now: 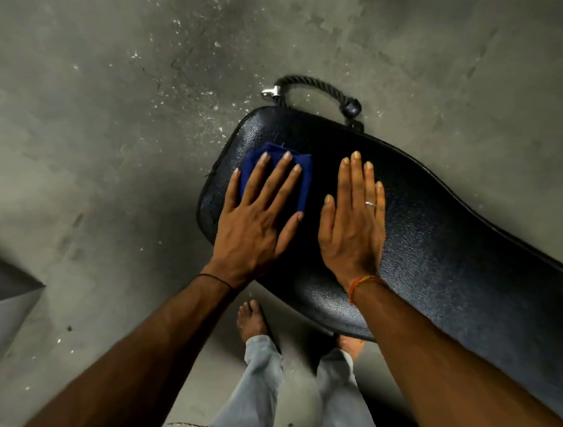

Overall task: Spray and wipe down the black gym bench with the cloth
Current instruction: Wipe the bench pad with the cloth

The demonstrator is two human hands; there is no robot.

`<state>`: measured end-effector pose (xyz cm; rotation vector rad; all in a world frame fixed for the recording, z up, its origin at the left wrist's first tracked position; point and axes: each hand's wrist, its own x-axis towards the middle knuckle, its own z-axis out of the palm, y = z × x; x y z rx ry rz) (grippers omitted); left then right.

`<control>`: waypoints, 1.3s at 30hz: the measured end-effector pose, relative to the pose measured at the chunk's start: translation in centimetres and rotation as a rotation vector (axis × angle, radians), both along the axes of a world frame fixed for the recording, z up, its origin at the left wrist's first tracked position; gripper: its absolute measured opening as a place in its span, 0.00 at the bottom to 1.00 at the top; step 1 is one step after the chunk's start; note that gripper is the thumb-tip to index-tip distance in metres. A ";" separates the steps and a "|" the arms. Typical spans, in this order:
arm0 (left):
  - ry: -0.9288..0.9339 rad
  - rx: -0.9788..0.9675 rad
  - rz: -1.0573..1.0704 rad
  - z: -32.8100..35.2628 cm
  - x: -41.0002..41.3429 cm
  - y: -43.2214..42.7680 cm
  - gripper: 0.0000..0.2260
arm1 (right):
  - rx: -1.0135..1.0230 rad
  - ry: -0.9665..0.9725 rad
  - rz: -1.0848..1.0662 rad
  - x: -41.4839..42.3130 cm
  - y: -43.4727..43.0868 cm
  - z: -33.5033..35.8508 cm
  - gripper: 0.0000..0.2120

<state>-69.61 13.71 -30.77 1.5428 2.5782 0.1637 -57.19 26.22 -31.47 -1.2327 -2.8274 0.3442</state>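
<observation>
Bench (431,250), on a concrete floor, mid-wipe: left hand (257,222) presses the cloth (303,173) flat at its end, right hand (353,227) open beside (bracing); next, sweep along the pad.

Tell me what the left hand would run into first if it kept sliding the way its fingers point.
Probably only the black padded bench's rounded end; past it, the black rope handle on the floor. The left hand presses the blue cloth.

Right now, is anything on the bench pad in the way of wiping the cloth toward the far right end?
Yes. The right hand lies flat on the black bench pad, right beside the blue cloth that the left hand presses down. Beyond it, the pad looks bare.
</observation>
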 end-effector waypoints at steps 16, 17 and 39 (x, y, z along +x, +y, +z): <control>-0.034 -0.109 0.104 1.0 -1.8 -1.5 0.34 | 0.010 -0.019 -0.031 -0.3 0.0 0.4 0.30; -0.022 -0.123 0.087 1.0 -2.0 -1.6 0.34 | 0.009 -0.023 -0.033 -0.3 0.0 0.5 0.31; -0.136 -0.031 0.113 0.1 -4.2 -1.5 0.30 | 0.006 -0.028 -0.041 -0.4 -0.1 0.4 0.32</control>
